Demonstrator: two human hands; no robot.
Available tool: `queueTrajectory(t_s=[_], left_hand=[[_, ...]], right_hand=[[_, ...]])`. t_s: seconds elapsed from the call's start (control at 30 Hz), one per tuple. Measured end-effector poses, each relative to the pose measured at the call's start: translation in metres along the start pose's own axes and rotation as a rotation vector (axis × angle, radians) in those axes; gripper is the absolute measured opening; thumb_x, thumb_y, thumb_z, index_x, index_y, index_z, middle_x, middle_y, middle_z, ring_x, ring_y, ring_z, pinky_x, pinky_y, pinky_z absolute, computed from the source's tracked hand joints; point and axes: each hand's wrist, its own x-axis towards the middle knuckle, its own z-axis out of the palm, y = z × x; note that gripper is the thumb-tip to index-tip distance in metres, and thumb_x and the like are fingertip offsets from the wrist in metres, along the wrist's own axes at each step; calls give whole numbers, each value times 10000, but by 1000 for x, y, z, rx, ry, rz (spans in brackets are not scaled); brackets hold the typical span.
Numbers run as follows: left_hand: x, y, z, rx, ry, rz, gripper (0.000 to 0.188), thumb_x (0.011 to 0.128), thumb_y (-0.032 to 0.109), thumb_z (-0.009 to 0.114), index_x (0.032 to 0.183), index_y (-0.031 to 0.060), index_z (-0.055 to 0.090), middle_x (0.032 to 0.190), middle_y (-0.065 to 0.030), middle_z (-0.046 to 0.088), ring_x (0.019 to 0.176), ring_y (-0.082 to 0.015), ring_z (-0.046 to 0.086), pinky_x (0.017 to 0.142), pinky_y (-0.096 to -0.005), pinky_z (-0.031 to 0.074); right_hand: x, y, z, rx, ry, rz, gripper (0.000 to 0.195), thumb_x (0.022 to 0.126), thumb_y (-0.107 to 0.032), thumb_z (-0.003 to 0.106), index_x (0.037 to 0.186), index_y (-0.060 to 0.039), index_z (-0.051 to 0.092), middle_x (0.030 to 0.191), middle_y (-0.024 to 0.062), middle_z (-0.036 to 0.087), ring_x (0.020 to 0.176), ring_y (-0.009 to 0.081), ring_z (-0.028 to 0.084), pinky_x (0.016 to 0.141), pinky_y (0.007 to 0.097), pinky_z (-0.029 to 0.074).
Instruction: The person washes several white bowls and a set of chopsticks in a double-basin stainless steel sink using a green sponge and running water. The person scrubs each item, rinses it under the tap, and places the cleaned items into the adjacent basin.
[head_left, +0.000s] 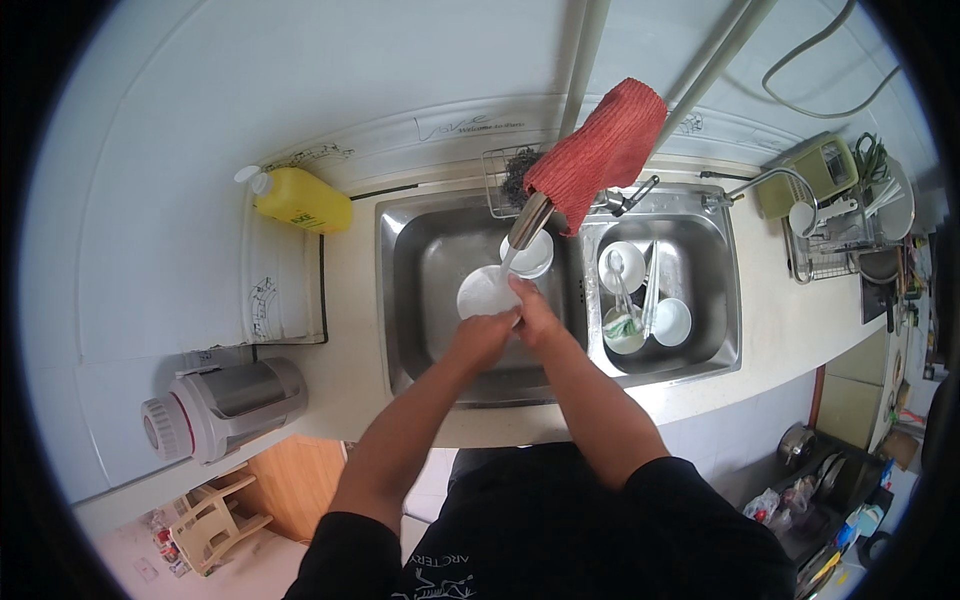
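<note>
Water from the faucet spout (530, 220) runs into a white bowl (484, 294) over the left basin (427, 345) of the steel sink. My left hand (487, 337) grips the bowl's near rim. At its right side my right hand (534, 309) also holds the rim, close to the stream. Behind the bowl, one or more white bowls (534, 253) sit in the same basin, partly covered by the spout. A red cloth (600, 146) is draped over the faucet.
The right basin (694, 262) holds several white bowls (671, 322), spoons (616, 262), chopsticks (652, 285) and a green-and-white cloth or sponge (622, 326). A yellow detergent bottle (307, 199) and a grey-white thermal jug (232, 409) stand left. A dish rack (821, 262) is at right.
</note>
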Motion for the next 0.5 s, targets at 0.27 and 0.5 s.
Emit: queueTrajectory(t_s=[0.27,0.5], left_hand=[[7,-10,-4,404,410,76,405,776,71,555,1175,8,522,1020,-154,643,934,-350,619,790,-424,503],[-3,-14,5,-16,213,222,396,782,71,540,1176,38,570,1055,-127,665,1068,-280,597,881,-404,473]], right_hand=[[13,33,-3,-60,-81,-241,445,930,-310,569,1283,-91,409,1172,95,529,1049,200,544,792,379,503],[5,6,-6,-25,-15,-114,376,924,-221,568,1240,-71,429,1136,87,544,1025,202,557,777,352,506]])
